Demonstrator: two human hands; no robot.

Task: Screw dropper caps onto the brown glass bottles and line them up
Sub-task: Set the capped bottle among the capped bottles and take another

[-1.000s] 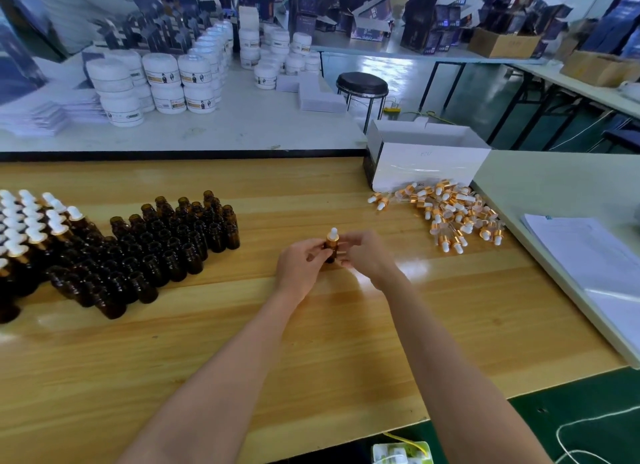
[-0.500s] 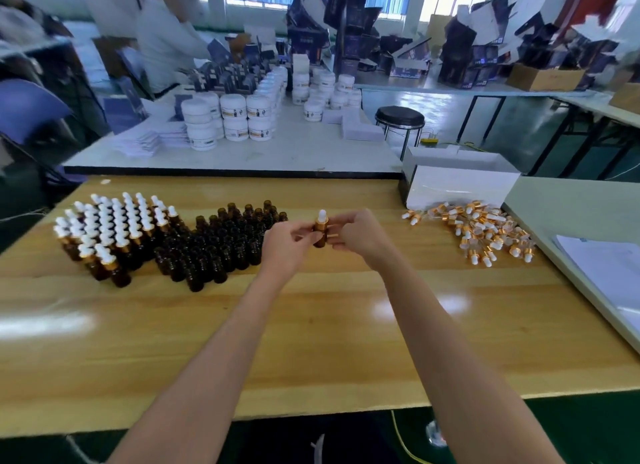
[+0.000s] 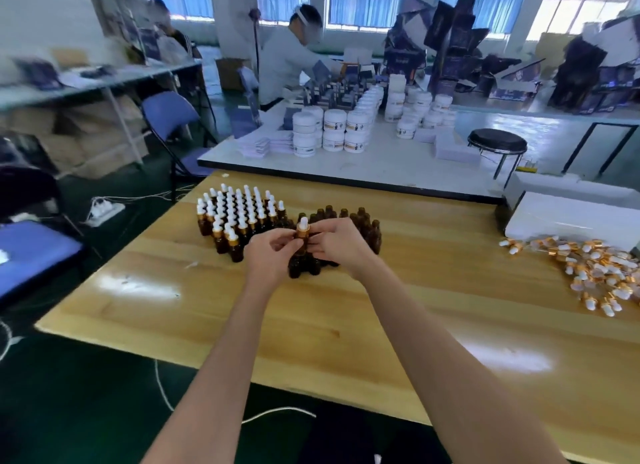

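Left hand (image 3: 268, 259) and right hand (image 3: 337, 245) each set a pinching grip on a small brown glass bottle (image 3: 300, 249) with white-bulbed gold dropper cap (image 3: 303, 228), upright over the pale wooden worktop (image 3: 381, 307), among uncapped brown bottles (image 3: 363, 224).

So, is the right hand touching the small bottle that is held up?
Touching. Head view: the right hand pinches the held bottle near its dropper cap, with no gap.

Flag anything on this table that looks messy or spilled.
Only the dropper caps: a loose, scattered heap on the table's right side. The capped bottles, open bottles and the held bottle stand upright; no spill shows.
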